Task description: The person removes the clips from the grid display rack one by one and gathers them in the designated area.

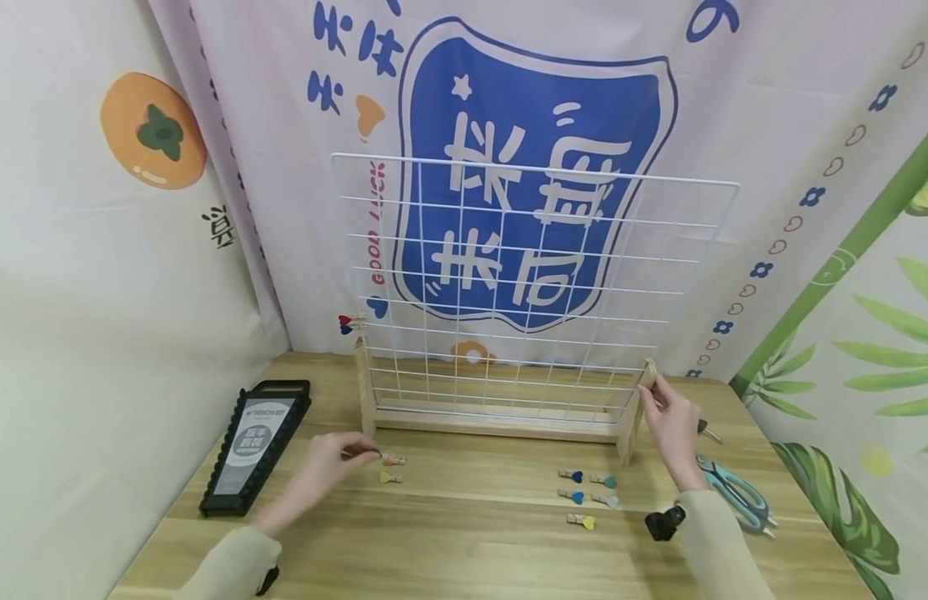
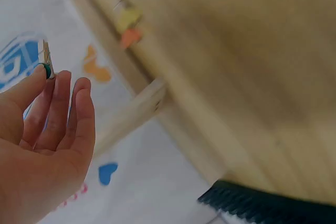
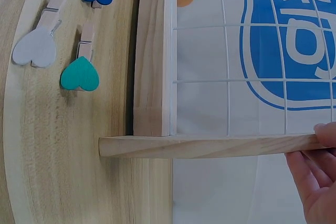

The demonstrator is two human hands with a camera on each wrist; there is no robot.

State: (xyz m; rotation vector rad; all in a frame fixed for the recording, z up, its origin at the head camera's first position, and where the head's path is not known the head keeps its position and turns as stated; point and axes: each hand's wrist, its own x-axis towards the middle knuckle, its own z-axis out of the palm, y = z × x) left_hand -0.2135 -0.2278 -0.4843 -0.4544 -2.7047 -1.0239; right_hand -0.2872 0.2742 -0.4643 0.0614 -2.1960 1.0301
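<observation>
My left hand (image 1: pixel 330 467) pinches a small wooden clothespin (image 2: pixel 46 56) between thumb and fingertips; a green piece shows at the thumb. Just beyond the fingertips in the head view, an orange-heart clothespin (image 1: pixel 392 461) and a yellow-heart clothespin (image 1: pixel 391 478) lie on the table. My right hand (image 1: pixel 669 415) grips the right wooden post (image 3: pixel 220 147) of a stand, thumb on one side and fingers on the other. The stand holds a white wire grid (image 1: pixel 501 275) upright. Two clothespins with red and dark blue hearts (image 1: pixel 346 324) are clipped at the grid's left edge.
Several heart clothespins (image 1: pixel 576 497) lie on the table front of the stand's right half. Teal-handled scissors (image 1: pixel 737 496) and a small black object (image 1: pixel 664 525) lie near my right forearm. A black wrench-set holder (image 1: pixel 255 446) lies at the left. Printed cloth (image 1: pixel 306 275) hangs behind.
</observation>
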